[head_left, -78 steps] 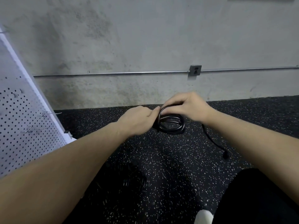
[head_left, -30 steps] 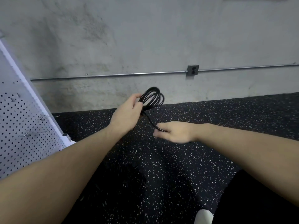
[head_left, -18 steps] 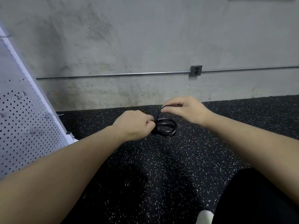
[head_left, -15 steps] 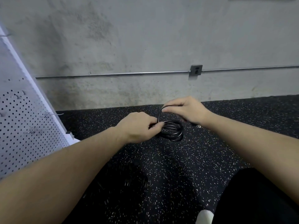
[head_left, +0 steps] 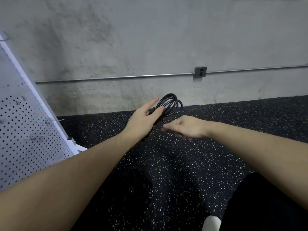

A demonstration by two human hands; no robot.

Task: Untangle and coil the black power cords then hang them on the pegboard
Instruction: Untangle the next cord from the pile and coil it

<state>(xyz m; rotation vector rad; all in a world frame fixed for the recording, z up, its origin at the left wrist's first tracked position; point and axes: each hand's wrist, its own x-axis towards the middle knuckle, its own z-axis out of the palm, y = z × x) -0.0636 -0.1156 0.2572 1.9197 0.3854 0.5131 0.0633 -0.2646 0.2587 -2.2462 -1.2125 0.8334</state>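
One coil: your left hand (head_left: pixel 145 119) holds the coil (head_left: pixel 170 105) of black cord up in front of the wall (head_left: pixel 150 39), loops standing out past the fingertips to the upper right.
Left grip: your lower fingers wrap the gathered strands at the coil's near side; your index finger points straight out, off the cord.
Right hand: your right hand (head_left: pixel 185 128) sits just below and to the right of the coil, fingers loosely extended and blurred; you cannot tell whether a strand runs through them, and nothing shows clearly pinched.
Tail: a short run of cord drops from the coil's lower edge toward your right hand, then is lost against the dark floor (head_left: pixel 166 164).
Pegboard: the pegboard (head_left: pixel 25 130) leans at your far left, with hooks (head_left: pixel 50 120) jutting from it, well apart from the coil.
Nearer hand: your left, which already carries the coil and is on the board's side.
Likely next: you probably gather the last tail, then swing left to a hook.
Pile: a dim dark heap, perhaps more cord (head_left: pixel 140 189), lies on the floor under your left forearm.
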